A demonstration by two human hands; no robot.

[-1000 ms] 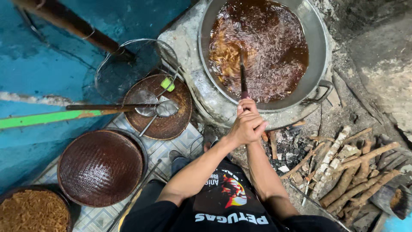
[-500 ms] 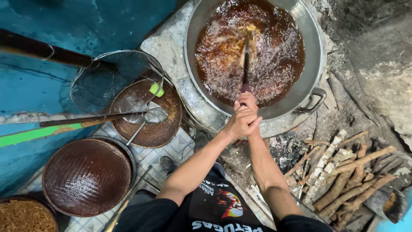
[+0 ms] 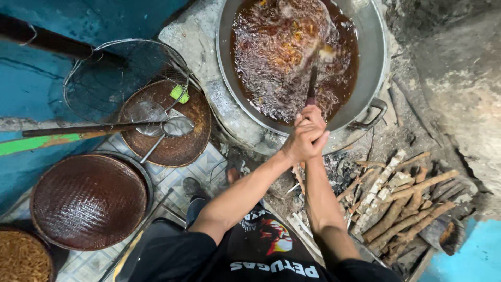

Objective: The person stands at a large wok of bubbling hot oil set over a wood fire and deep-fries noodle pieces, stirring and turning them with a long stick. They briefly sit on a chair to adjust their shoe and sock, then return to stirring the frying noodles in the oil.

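Rough stone and blue-painted wall surround a wood-fired stove (image 3: 209, 68) of grey cement, with patterned floor tiles (image 3: 182, 175) below it. One big metal wok (image 3: 373, 57) sits in the stove top, full of dark bubbling oil with brown pieces frying in it. Both hands meet at the near rim of the wok: the left hand (image 3: 300, 146) and the right hand (image 3: 315, 122) are clenched together around one long stirring stick (image 3: 313, 81), whose far end dips into the oil near the middle of the wok. To the left of the stove lie two woven bamboo trays, a smaller one (image 3: 172, 141) just beside the stove and a larger one (image 3: 88, 201) nearer the person. One wire-mesh skimmer (image 3: 125, 78) leans over the smaller tray, and one metal ladle (image 3: 175, 128) rests on that tray, beside a small green scrap. One basket of fried brown strips (image 3: 21, 256) shows at the bottom left corner. A pile of split firewood (image 3: 402, 203) lies to the right of the arms, near ash under the stove.
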